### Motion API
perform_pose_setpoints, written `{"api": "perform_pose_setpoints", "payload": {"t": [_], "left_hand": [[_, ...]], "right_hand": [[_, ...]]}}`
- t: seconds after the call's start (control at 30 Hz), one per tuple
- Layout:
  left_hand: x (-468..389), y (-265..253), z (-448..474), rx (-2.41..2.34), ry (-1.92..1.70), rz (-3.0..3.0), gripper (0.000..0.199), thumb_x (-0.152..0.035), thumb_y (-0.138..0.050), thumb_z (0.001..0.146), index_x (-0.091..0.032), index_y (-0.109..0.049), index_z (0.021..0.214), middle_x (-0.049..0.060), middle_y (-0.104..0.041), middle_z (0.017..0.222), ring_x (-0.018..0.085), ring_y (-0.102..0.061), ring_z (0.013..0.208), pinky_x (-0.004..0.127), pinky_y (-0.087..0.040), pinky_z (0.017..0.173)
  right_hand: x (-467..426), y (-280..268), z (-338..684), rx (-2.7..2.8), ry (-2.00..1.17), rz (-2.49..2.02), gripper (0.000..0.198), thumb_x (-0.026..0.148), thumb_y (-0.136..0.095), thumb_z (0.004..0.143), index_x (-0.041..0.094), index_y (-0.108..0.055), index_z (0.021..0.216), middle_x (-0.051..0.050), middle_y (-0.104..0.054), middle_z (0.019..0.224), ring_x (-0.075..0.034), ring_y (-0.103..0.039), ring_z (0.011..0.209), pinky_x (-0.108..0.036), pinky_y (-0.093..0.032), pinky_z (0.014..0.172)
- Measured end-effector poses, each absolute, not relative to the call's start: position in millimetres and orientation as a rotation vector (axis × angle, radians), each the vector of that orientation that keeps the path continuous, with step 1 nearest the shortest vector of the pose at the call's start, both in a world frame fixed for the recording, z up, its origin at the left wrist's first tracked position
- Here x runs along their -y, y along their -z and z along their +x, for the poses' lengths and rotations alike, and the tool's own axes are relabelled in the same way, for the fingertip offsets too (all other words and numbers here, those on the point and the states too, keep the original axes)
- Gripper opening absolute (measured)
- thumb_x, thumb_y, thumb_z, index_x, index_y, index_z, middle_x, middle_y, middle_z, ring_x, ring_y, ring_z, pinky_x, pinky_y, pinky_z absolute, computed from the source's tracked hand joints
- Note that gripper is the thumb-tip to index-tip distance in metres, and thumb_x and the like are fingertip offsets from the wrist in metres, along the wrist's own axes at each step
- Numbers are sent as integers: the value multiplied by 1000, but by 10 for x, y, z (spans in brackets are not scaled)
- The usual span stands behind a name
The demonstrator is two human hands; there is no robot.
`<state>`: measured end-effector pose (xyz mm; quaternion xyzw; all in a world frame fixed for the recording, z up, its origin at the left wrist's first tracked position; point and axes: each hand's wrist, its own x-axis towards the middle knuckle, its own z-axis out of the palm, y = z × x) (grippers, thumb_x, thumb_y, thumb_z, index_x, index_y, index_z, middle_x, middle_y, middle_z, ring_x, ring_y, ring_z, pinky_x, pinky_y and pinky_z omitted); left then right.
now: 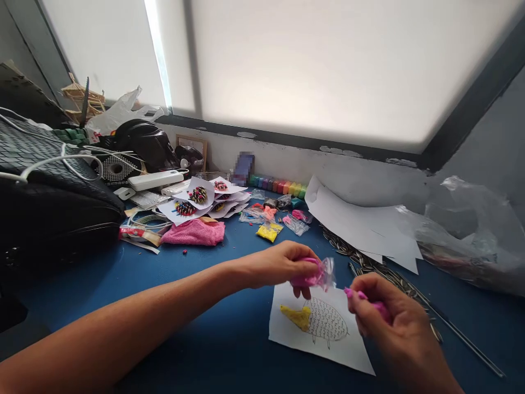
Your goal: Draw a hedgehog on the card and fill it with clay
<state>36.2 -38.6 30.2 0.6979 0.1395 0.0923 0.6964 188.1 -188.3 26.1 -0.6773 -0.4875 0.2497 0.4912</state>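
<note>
Pink clay in a crinkled clear bag is pinched by my left fingers; my right fingers grip a soft, lumpy pink piece.

1. Left hand has a clear bag with pink stuff in it, held up near the top edge of the paper
2. Right hand is by the paper's right edge, pinching a pink lump
3. Paper's got a scaly critter sketched on it, yellow bit at its left end
4. Blue bench also has striped seeds by some white sheets, plus a pink cloth
</note>
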Motion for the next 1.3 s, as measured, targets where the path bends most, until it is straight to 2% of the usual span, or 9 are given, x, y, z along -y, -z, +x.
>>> {"api": "perform_pose_setpoints", "payload": {"t": [0.1,0.27,0.33,0.47,0.63,0.77,1.03,1.17,1.3], "left_hand": [[337,-280,367,-310,-246,1535,33,-46,-58,88,-12,-56,92,1,-59,74,10,-61,63,22,-45,63],[313,-217,366,-332,-258,1534,43,-50,-63,83,-12,-56,103,4,-63,82,11,-63,69,26,-48,70],[280,-194,372,-357,-279,1545,47,-46,-68,79,-13,-54,109,5,-64,87,12,-64,76,28,-49,78],[121,-176,435,-439,-304,1638,45,-36,-68,79,-12,-52,113,6,-63,89,13,-64,82,30,-50,81],[-162,-201,616,-583,-315,1951,33,-28,-70,76,-12,-60,103,1,-59,83,12,-59,75,25,-49,68],[-315,-205,791,-636,-289,2174,32,-32,-60,89,-13,-57,115,6,-61,101,15,-61,86,33,-53,74],[-435,-40,930,-724,-374,2667,37,-36,-56,92,-15,-54,123,11,-55,123,22,-58,107,44,-50,89],[-423,37,892,-810,-504,2857,42,-35,-52,94,-15,-49,131,14,-51,128,26,-53,114,49,-45,94],[-345,15,811,-661,-587,3029,37,-28,-45,96,-17,-52,131,15,-44,138,30,-41,128,48,-35,104]], "right_hand": [[1875,-279,2008,1047,-828,-1508,27,49,-60,84,23,-60,75,3,-53,60,-9,-46,52,-22,-42,53],[1831,-239,2066,942,-1059,-1437,28,45,-68,78,26,-61,96,1,-62,71,-10,-49,52,-24,-44,52],[1819,-254,2032,939,-1087,-1468,24,41,-68,74,23,-63,89,1,-61,71,-8,-45,49,-23,-41,50],[1819,-305,1995,909,-1138,-1551,17,35,-59,69,20,-56,62,6,-38,52,-7,-32,46,-22,-33,45],[1837,-287,2063,1047,-1152,-1547,16,37,-53,72,23,-48,66,5,-37,59,-10,-33,52,-25,-35,50],[1842,-287,2091,1279,-1003,-1690,14,34,-54,75,24,-45,72,3,-43,68,-13,-43,64,-25,-38,59],[1775,-270,2053,1214,-1043,-1712,49,69,-50,82,23,-55,98,-1,-60,69,-15,-55,63,-28,-48,61],[1751,-281,2010,1110,-1049,-1698,59,79,-55,71,21,-56,82,0,-59,69,-9,-44,48,-24,-42,45],[1757,-286,1990,957,-1057,-1724,63,83,-59,62,21,-52,71,6,-41,55,-5,-33,45,-19,-32,41]]}}
